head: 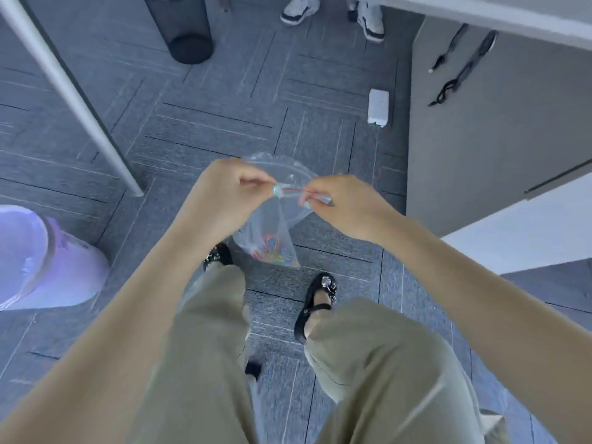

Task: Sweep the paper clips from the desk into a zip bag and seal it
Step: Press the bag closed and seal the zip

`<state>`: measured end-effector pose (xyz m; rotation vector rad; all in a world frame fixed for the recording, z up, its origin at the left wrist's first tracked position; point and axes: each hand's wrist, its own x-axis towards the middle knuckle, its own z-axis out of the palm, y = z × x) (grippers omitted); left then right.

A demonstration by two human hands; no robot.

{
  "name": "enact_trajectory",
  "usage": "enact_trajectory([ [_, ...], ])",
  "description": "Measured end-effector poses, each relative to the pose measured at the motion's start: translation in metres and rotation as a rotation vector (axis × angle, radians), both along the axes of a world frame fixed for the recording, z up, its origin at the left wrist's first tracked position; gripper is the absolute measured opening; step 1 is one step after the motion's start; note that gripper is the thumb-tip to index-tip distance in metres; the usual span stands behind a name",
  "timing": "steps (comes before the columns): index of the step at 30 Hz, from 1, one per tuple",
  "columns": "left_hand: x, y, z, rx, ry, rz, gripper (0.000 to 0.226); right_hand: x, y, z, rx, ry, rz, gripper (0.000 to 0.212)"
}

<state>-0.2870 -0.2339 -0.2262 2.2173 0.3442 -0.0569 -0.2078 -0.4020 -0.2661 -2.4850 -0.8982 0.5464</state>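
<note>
A clear zip bag (275,219) hangs in the air above the carpet in front of my knees. Several coloured paper clips (272,249) lie bunched in its bottom corner. My left hand (224,193) pinches the left end of the bag's red zip strip between thumb and fingers. My right hand (339,203) pinches the same strip a short way to the right. The two hands are close together, with a short length of the strip showing between them. Whether the strip is pressed closed I cannot tell.
A white desk leg (80,100) slants down at the left and a grey cabinet (480,129) stands at the right. A black bin (185,30) and another person's shoes (333,14) are ahead. A pale purple bin (38,261) sits at my left. A white box (378,107) lies on the carpet.
</note>
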Motion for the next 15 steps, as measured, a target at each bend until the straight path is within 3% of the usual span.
enact_trajectory([
  [10, -0.027, 0.122, -0.122, 0.103, 0.332, 0.077, 0.011, -0.038, 0.121, -0.137, 0.072, 0.426, 0.108, 0.017],
  [15, -0.003, 0.160, -0.196, 0.272, 0.409, -0.035, 0.021, -0.039, 0.168, -0.213, 0.084, 0.629, -0.015, 0.013],
])
